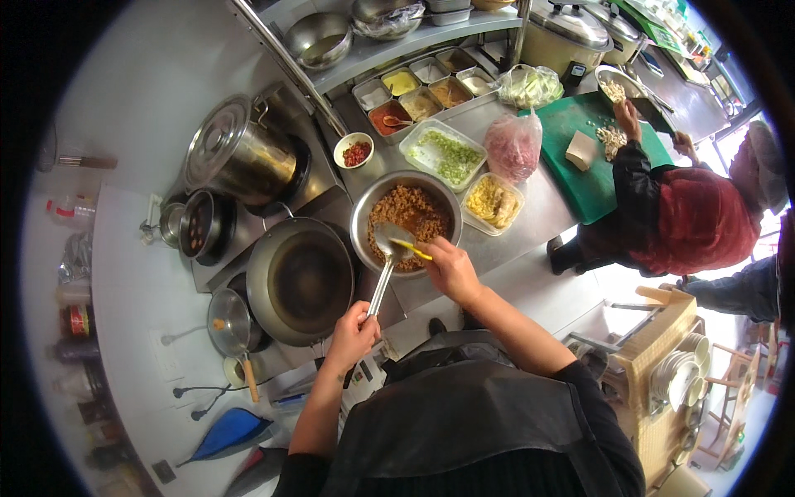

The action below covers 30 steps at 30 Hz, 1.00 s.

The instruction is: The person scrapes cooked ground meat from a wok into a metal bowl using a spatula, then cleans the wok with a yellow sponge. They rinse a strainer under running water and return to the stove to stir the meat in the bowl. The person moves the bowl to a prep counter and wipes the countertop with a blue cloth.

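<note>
My left hand [355, 335] grips the handle of a metal ladle [384, 273], whose bowl is over a steel bowl [456, 214] of cooked minced meat [410, 205]. At the ladle's bowl, my right hand [453, 267] holds a thin yellow utensil [413, 250]; its kind is unclear. Left of the steel bowl sits a large wok [310, 282] with a dark, bare inside. Behind the steel bowl are a small bowl of chopped red chili [355, 154] and a plastic tub of chopped greens [447, 152]. A tub of yellow food [492, 204] stands to its right.
At right a co-worker [702, 217] holds a cleaver [652, 117] beyond a green cutting board [559, 180]. Seasoning trays [422, 102] stand under a metal shelf [428, 46]. A tall stockpot [242, 152], a small pan [200, 223] and a strainer [230, 317] are at left.
</note>
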Each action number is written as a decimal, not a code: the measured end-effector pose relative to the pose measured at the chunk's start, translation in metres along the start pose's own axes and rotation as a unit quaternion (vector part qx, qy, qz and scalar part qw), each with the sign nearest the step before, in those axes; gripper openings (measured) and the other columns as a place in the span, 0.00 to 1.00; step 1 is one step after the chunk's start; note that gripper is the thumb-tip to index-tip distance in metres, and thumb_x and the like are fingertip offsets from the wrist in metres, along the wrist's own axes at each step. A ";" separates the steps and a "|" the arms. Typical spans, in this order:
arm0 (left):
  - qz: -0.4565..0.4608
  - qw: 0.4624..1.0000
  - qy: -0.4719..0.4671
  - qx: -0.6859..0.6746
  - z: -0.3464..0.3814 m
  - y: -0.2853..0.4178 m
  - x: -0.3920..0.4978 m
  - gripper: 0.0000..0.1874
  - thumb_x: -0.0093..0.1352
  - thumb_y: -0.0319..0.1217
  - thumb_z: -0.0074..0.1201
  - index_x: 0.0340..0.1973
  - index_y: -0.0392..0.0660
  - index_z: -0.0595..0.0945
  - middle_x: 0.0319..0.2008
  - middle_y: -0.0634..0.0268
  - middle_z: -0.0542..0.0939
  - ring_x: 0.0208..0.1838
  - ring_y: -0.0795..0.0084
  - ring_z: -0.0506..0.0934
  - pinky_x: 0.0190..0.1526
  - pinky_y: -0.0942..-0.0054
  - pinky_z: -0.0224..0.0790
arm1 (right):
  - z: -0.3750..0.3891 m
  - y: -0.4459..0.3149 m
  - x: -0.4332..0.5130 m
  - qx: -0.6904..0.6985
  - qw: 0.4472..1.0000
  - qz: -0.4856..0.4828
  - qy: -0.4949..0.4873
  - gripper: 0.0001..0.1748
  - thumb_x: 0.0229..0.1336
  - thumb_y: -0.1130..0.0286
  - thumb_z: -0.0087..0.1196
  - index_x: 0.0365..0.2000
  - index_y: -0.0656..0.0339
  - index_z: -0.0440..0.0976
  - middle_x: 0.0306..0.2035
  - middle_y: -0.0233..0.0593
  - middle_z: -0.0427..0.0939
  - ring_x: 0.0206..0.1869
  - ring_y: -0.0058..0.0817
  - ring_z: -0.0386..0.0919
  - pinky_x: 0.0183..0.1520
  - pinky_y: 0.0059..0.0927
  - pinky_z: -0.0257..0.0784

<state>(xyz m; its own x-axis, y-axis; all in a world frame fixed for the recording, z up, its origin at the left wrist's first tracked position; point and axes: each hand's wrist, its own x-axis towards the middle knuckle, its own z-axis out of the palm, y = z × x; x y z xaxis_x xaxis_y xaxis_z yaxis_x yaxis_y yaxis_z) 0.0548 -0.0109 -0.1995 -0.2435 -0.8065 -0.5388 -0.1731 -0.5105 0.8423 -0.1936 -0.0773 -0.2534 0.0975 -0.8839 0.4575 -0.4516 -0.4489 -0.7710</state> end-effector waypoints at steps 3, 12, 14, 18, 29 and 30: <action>0.011 1.000 -0.006 0.024 -0.001 0.000 -0.003 0.03 0.74 0.24 0.44 0.43 0.42 0.71 0.20 0.68 0.72 0.13 0.88 0.59 0.13 0.82 0.47 | 0.003 0.025 0.020 -0.034 0.999 0.022 -0.011 0.14 0.51 0.79 0.57 0.40 0.62 0.77 0.32 0.45 0.73 0.35 0.48 0.77 0.37 0.43 0.74; 0.019 0.998 0.003 0.055 -0.005 -0.001 0.001 0.04 0.74 0.24 0.45 0.44 0.41 0.71 0.20 0.69 0.72 0.14 0.88 0.61 0.14 0.82 0.48 | -0.007 0.005 0.011 0.000 0.999 -0.029 -0.023 0.18 0.49 0.82 0.58 0.44 0.61 0.77 0.32 0.45 0.74 0.34 0.48 0.77 0.37 0.41 0.75; 0.018 0.998 -0.001 0.057 -0.005 -0.003 0.001 0.05 0.74 0.24 0.45 0.44 0.41 0.72 0.20 0.69 0.72 0.14 0.88 0.62 0.15 0.82 0.49 | -0.003 0.003 0.014 -0.011 0.999 -0.036 -0.024 0.19 0.47 0.82 0.58 0.43 0.61 0.77 0.32 0.44 0.73 0.35 0.47 0.77 0.37 0.42 0.74; 0.057 0.990 -0.003 0.132 -0.005 -0.006 0.002 0.05 0.74 0.24 0.45 0.45 0.40 0.72 0.21 0.69 0.73 0.15 0.87 0.63 0.16 0.82 0.52 | 0.007 0.026 0.040 -0.041 0.999 -0.014 -0.005 0.10 0.50 0.78 0.57 0.37 0.61 0.75 0.31 0.43 0.72 0.34 0.47 0.76 0.36 0.44 0.73; 0.008 1.000 0.013 0.026 0.002 0.004 0.004 0.02 0.74 0.24 0.45 0.42 0.41 0.70 0.20 0.68 0.71 0.13 0.89 0.59 0.12 0.83 0.47 | -0.010 0.006 0.003 -0.023 0.999 0.022 0.013 0.15 0.53 0.79 0.58 0.43 0.61 0.77 0.31 0.44 0.74 0.33 0.48 0.77 0.34 0.43 0.74; 0.008 1.000 0.015 0.026 0.003 0.004 0.005 0.02 0.74 0.23 0.45 0.42 0.41 0.70 0.20 0.68 0.71 0.13 0.88 0.59 0.12 0.82 0.47 | -0.010 -0.001 0.000 -0.013 1.000 0.013 0.009 0.15 0.52 0.80 0.59 0.43 0.61 0.77 0.31 0.44 0.74 0.32 0.48 0.77 0.34 0.43 0.74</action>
<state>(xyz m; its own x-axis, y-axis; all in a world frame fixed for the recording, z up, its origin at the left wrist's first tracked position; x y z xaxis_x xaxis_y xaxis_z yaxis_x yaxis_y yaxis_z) 0.0505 -0.0161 -0.1990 -0.2173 -0.8233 -0.5244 -0.2197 -0.4822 0.8481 -0.2019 -0.0754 -0.2488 0.0695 -0.8922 0.4463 -0.4768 -0.4227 -0.7707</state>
